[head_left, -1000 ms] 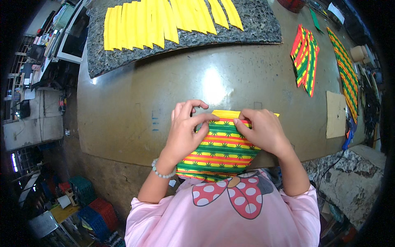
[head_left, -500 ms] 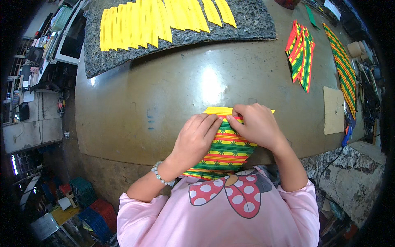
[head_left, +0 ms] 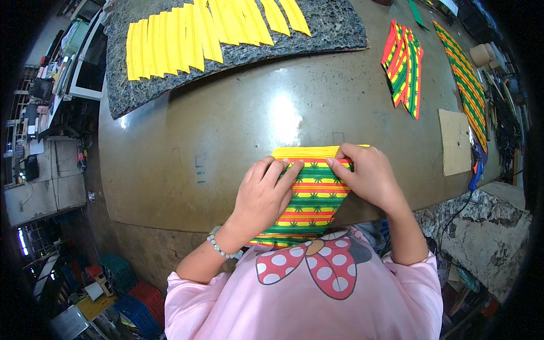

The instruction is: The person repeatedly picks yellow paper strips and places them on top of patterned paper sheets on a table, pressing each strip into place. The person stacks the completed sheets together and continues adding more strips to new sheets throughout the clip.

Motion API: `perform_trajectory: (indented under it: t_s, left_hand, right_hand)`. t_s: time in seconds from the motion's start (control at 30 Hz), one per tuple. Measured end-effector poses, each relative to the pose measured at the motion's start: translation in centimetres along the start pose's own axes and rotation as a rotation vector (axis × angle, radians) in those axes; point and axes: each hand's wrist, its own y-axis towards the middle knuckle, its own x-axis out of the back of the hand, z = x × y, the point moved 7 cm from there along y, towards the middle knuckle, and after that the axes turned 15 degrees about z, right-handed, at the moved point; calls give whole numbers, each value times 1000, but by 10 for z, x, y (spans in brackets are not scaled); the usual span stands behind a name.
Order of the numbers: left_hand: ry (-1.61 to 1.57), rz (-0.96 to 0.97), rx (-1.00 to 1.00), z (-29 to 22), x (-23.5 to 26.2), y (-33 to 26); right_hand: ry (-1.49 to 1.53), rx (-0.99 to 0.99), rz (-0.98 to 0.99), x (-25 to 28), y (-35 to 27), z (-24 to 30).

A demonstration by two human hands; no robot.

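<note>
A panel striped in green, yellow and red with dark leaf shapes [head_left: 311, 201] lies at the near table edge, against my shirt. Along its far edge runs a narrow yellow strip [head_left: 306, 152]. My left hand [head_left: 263, 190] rests on the panel's left part, fingers apart and bent, tips just below the strip; its thumb is hidden. At the right end of that edge, my right hand [head_left: 368, 175] pinches the yellow strip where it meets the panel, thumb on the near side and index finger curled over.
Several yellow strips [head_left: 167, 42] lie in a row on a dark, rough board [head_left: 317, 48] at the far left. Striped pieces [head_left: 405, 68], a long striped piece [head_left: 464, 85], cardboard [head_left: 455, 141] and a blue-handled tool [head_left: 476, 177] with a cord sit on the right.
My hands have moved apart along the panel's far edge, the right one going right. The left fingers have spread. More of the panel and strip shows between them.
</note>
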Motion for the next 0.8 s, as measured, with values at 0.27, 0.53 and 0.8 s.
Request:
perform_trajectory:
  t_s: [0.27, 0.53, 0.8]
  left_hand:
    - [51, 3, 21, -4, 1, 3]
    - [57, 39, 63, -5, 1, 6]
    - [36, -2, 48, -2, 3, -2]
  right_hand:
    - [-33, -13, -5, 2, 0, 1]
    - [-9, -1, -36, 4, 1, 1]
    - [41, 56, -52, 5, -1, 1]
